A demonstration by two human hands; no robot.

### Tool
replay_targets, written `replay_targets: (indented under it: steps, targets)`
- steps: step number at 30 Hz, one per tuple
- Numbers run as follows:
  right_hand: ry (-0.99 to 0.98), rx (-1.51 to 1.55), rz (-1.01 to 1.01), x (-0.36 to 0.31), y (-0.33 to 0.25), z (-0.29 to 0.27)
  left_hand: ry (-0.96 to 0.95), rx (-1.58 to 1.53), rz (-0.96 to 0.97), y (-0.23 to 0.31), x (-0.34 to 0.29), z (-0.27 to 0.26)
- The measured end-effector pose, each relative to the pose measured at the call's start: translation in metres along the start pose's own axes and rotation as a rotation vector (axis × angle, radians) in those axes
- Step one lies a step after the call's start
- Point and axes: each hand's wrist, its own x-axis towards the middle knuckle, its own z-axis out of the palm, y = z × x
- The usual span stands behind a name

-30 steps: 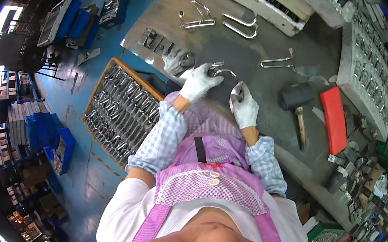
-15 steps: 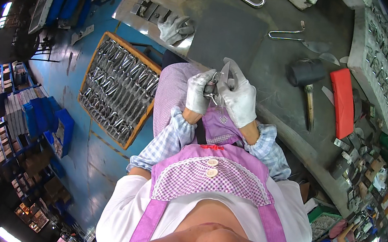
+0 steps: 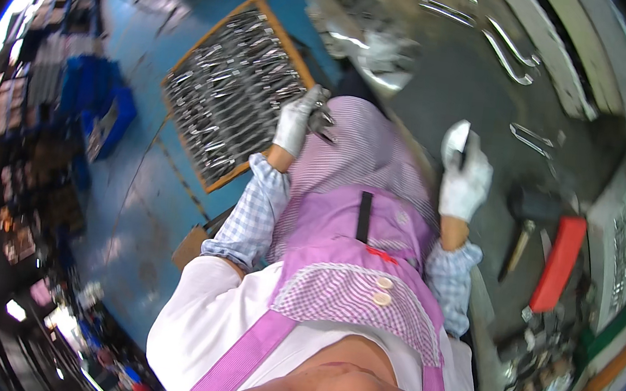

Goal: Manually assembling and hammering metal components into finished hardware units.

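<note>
My left hand, in a white glove, is closed around a shiny bent metal piece beside the near right corner of the wooden-framed tray. Rows of similar small shiny metal parts fill that tray. Farther right, over the edge of the grey worktable, my gloved right hand grips a thin, pale, blade-shaped piece that points away from me. Motion blur hides the finer shape of both held pieces.
A black-headed mallet and a red block lie on the table at right. Bent chrome rods rest at the far side, and a blurred pale glove lies at the far left corner. Blue bins stand left.
My hands have parted: the left moved toward the tray with the metal piece, the right moved right with the thin piece. The whole view has turned left.
</note>
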Motion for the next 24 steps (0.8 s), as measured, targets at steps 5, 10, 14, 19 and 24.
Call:
replay_targets:
  steps: [5, 10, 14, 19, 24]
  targets:
    - [0.135, -0.106, -0.108, -0.001, -0.002, 0.027, 0.342, 0.31, -0.134, -0.065, 0.058, -0.22]
    - [0.114, -0.102, -0.044, 0.006, -0.004, 0.038, 0.492, 1.033, -0.19, -0.175, 0.076, -0.314]
    - [0.094, -0.148, -0.066, 0.003, 0.0, 0.037, 0.463, 1.088, -0.253, -0.213, 0.052, -0.26]
    - [-0.29, 0.167, -0.122, 0.052, 0.013, -0.016, 0.506, 1.154, -0.1, -0.209, 0.017, -0.263]
    - [-0.36, -0.85, 0.111, 0.115, 0.071, -0.069, 0.599, 0.635, 0.002, -0.163, -0.011, -0.212]
